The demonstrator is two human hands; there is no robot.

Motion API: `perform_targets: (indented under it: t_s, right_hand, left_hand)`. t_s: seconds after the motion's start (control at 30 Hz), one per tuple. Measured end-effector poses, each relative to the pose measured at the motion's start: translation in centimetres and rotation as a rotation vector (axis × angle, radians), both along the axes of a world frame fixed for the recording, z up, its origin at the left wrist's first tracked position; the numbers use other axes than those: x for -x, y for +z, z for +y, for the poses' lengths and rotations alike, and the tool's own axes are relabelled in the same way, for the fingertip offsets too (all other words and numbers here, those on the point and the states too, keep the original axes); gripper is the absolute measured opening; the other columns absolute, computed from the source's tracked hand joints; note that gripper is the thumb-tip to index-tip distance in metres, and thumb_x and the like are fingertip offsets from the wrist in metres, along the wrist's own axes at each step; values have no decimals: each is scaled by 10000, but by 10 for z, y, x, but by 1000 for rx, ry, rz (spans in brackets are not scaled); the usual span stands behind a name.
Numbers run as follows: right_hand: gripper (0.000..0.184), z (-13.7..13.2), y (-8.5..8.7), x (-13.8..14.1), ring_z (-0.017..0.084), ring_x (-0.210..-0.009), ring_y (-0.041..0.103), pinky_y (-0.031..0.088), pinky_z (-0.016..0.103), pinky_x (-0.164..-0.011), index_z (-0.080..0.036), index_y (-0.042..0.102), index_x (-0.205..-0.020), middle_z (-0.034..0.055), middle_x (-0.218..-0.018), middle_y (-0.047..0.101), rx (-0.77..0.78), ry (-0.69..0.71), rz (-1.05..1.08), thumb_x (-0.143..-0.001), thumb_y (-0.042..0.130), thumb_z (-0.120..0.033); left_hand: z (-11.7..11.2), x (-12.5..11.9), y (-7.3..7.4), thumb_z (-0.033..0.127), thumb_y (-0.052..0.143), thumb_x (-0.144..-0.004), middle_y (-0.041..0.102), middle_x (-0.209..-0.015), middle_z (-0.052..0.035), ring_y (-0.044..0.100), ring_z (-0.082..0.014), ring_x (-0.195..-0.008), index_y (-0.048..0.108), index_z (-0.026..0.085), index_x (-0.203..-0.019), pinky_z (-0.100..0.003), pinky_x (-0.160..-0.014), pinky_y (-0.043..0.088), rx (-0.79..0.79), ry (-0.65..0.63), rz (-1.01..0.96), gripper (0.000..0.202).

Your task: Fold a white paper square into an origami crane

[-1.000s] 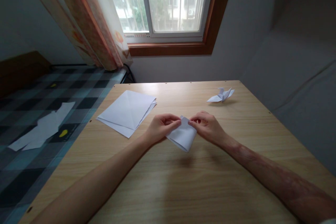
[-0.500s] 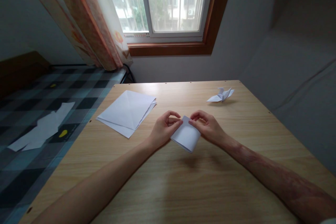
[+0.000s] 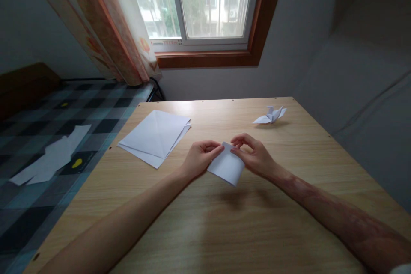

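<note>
A small folded sheet of white paper [image 3: 226, 165] is held just above the wooden table, its shadow falling below it. My left hand [image 3: 203, 157] pinches its upper left edge between thumb and fingers. On the opposite side my right hand [image 3: 253, 154] grips the upper right edge, thumb on top and fingers curled behind. The paper bows slightly, with its lower corner pointing toward me. Beyond my right hand stands a folded white paper crane [image 3: 270, 115]. Left of my hands lies a stack of square white sheets [image 3: 157, 135], the top one creased.
The light wooden table [image 3: 180, 231] reaches toward a wall with a barred window [image 3: 215, 4]. At the left, a bed with a checked cover [image 3: 32, 205] carries white paper scraps [image 3: 54, 158]. An orange curtain [image 3: 112, 30] hangs beside the window.
The lower edges of the folded paper have come closer together, and its left corner has shifted slightly left. My left fingers have curled lower. The crane and the stack stay put.
</note>
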State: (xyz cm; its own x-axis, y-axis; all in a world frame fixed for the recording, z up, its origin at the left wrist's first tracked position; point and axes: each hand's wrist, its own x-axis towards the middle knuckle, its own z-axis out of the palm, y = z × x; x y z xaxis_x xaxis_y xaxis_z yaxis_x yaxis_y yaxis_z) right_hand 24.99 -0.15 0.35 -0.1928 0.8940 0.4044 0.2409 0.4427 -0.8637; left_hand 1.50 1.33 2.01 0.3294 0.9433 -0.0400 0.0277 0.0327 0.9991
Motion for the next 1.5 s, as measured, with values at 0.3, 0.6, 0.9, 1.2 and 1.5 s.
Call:
perform_targets:
  t_s: [0.3,0.6,0.9,1.2,1.5]
  right_hand:
    - [180,0,9,3,253,-987,699,577,387,-868,-258,761,-1064,64,-1113,770,59,-140,-46,-963,804,-401]
    - [328,3,3,3,198,-787,624,490,310,-703,-222,692,-922,17,-866,696,346,-1,175,-931,807,-528]
    - [262,-1,16,0,199,-755,607,472,312,-647,-221,750,-943,29,-871,711,278,-61,130,-969,775,-481]
    - [182,1,17,-7,226,-848,651,500,326,-721,-237,748,-951,32,-912,732,129,-73,-11,-1009,740,-409]
    - [151,-4,23,-3,262,-1024,674,518,397,-947,-252,695,-949,59,-1055,740,-34,-86,-63,-1044,685,-368]
  left_hand:
    - [5,-3,-8,563,976,-746,840,-863,-83,735,-196,-733,845,137,-946,-268,-647,545,34,160,-169,489]
    - [2,-6,-16,485,1004,-745,851,-931,-84,762,-200,-793,817,144,-979,-297,-743,592,79,161,-304,454]
    - [1,-1,-5,509,981,-766,808,-829,-39,736,-154,-733,741,157,-886,-258,-702,583,45,-11,-186,443]
    - [4,3,-6,516,965,-794,835,-909,-72,773,-168,-755,780,149,-979,-266,-720,615,46,-71,-145,451]
    - [2,2,-5,571,956,-793,846,-917,-96,797,-196,-742,826,141,-991,-287,-717,646,27,17,-109,491]
